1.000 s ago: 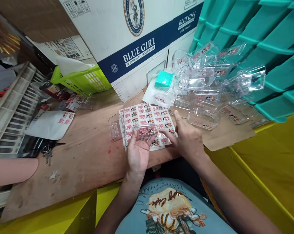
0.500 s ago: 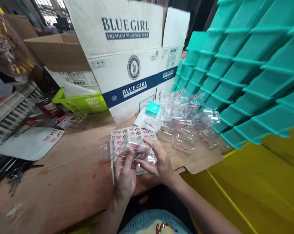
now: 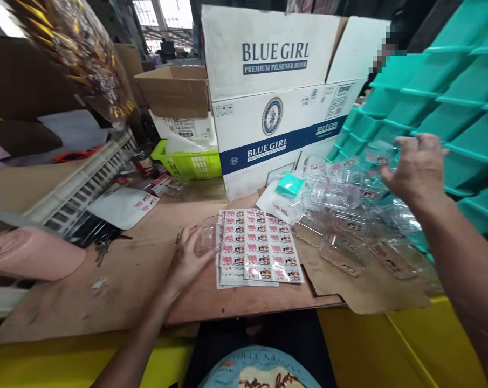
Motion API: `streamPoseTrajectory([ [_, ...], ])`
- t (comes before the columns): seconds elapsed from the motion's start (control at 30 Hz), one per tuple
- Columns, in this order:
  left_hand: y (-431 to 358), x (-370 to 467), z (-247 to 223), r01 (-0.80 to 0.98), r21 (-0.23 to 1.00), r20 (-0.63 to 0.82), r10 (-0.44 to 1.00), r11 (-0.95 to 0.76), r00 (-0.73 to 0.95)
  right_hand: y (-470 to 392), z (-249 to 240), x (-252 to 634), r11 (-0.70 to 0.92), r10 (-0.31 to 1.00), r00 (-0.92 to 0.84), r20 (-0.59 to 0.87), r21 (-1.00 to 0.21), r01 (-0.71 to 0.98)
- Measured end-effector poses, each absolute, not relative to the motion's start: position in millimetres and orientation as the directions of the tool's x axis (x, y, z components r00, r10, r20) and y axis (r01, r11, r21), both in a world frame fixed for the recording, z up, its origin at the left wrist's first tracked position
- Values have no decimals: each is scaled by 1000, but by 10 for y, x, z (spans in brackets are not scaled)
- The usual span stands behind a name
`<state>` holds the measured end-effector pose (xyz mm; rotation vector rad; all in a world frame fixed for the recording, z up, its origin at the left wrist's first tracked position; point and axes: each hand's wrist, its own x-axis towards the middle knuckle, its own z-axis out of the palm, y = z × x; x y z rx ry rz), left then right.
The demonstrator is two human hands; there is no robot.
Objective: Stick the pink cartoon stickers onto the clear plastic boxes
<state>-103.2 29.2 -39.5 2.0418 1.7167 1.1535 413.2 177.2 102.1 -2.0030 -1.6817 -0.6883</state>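
We see the left hand (image 3: 189,252) curled at a clear box (image 3: 207,240), grip unclear, back from the front edge of the worktop (image 3: 203,306), right hand (image 3: 418,168) fingers spread by the box pile (image 3: 341,195) toward the right edge, where a knock could topple loose boxes.

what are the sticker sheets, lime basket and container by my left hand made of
Sticker sheets: perhaps glossy paper or film; they catch glare. Lime basket: likely moulded plastic, evenly coloured, with slotted walls. Container: probably plastic, clear and glossy; the tabletop shows through.
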Motion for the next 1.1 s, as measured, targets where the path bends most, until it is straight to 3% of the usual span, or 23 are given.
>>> streamPoseTrajectory([
  [0.1,366,-1066,-451,775,503,417,893,-382,169,1907,1015,4195,-260,837,228,498,-4,965],
  [0.2,455,-1096,-439,787,404,416,860,-466,296,1735,994,3912,-236,821,205,533,-10,972],
  [0.3,529,-1221,-396,793,368,348,863,-486,367,1270,810,3318,65,776,-37,630,-22,998],
  [0.37,526,-1282,-346,837,346,355,885,-423,300,867,553,2850,362,780,-219,586,-138,922],
  [0.43,456,-1251,-287,869,342,424,884,-358,198,486,231,2439,574,783,-428,452,-257,778],
  [0.5,326,-1117,-247,830,421,458,875,-366,153,211,-89,2158,612,789,-543,288,-296,733],
  [0.57,172,-924,-252,704,592,392,903,-392,174,71,-350,2023,633,774,-589,233,-288,719],
  [0.63,36,-730,-299,541,786,246,954,-300,172,25,-526,1987,663,747,-603,279,-251,706],
  [0.7,-51,-563,-359,359,930,40,992,-82,123,2,-616,1973,692,706,-593,386,-203,692],
  [0.8,-84,-358,-420,47,974,-228,953,224,199,-64,-623,1870,685,673,-534,512,-160,711],
  [0.87,-55,-268,-441,-74,948,-278,920,309,277,-97,-569,1773,678,680,-523,513,-169,716],
  [0.93,6,-252,-463,-80,942,-297,923,325,244,-63,-485,1732,705,680,-538,498,-246,665],
  [1.03,131,-367,-497,60,952,-306,948,302,89,172,-329,1847,678,707,-432,560,-364,639],
  [1.1,208,-463,-499,236,947,-228,974,220,8,419,-226,1974,588,730,-335,596,-297,752],
])
